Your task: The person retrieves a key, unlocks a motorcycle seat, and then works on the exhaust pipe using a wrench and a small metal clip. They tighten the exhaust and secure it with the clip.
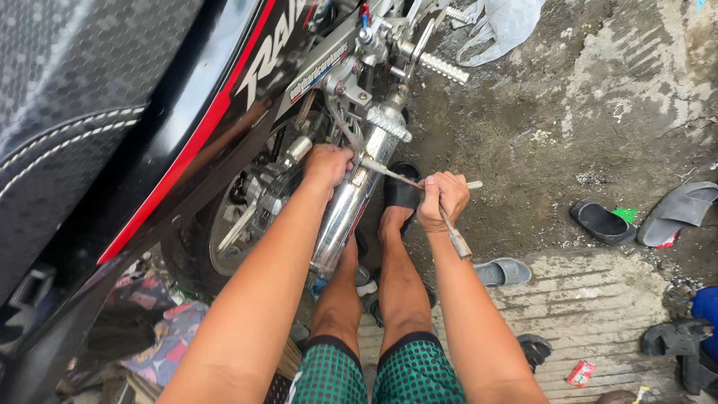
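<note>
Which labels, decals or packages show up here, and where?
Fairing decal: big white slanted lettering on black and red bodywork, top.
Frame sticker: narrow strip, white with blue and red, beside the decal.
Small packet: red and white, crumpled, on the concrete, lower right.

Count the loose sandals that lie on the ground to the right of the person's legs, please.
3: a black sandal, a grey sandal beside it, and a grey sandal nearer the legs. Dark shapes at the right edge may be more.

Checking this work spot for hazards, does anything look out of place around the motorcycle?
Loose sandals and a grey slipper lie scattered on the dirty concrete, and litter sits near the right hand holding the T-wrench.
</note>
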